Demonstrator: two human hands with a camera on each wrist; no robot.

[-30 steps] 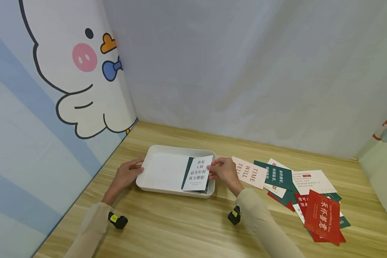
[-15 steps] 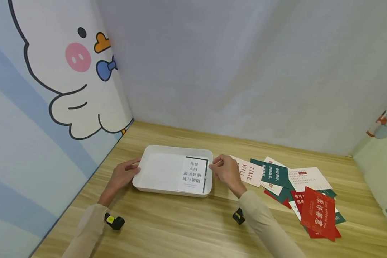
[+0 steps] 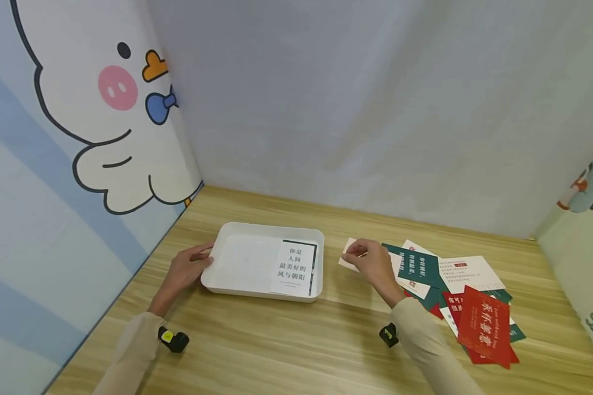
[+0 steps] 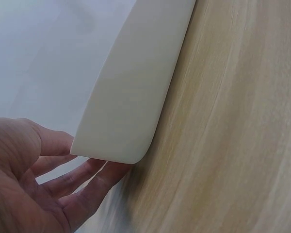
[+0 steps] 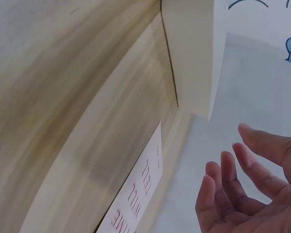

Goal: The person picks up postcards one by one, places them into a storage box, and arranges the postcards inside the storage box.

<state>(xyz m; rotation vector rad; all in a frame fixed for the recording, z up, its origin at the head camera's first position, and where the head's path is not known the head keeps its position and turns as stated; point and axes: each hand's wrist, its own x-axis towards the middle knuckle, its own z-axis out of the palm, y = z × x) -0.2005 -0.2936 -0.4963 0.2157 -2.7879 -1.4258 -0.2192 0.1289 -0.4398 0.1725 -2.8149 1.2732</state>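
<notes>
My left hand (image 3: pixel 186 267) grips the left end of a shallow white tray (image 3: pixel 237 291). In the left wrist view its thumb and fingers are at the end wall of the tray (image 4: pixel 121 107). A white card with dark Chinese lettering (image 3: pixel 292 263) lies in the tray's right half, over a green-edged card (image 3: pixel 314 258). My right hand (image 3: pixel 373 264) hovers over a pale card with red lettering (image 3: pixel 348 260) right of the tray, hiding much of it. In the right wrist view the right hand (image 5: pixel 252 179) has thumb and fingers apart and holds nothing, with the lettered card (image 5: pixel 140 189) below.
Right of my right hand, green cards (image 3: pixel 420 269), a white card (image 3: pixel 469 274) and red cards (image 3: pixel 486 326) overlap in a loose pile on the wooden table (image 3: pixel 267 345). A cartoon-printed wall (image 3: pixel 99 164) stands left, and a grey backdrop (image 3: pixel 351 109) rises behind.
The white card has been let go and now lies flat in the tray. My right hand has moved right, away from the tray, to over the red-lettered card. My left hand stays at the tray.
</notes>
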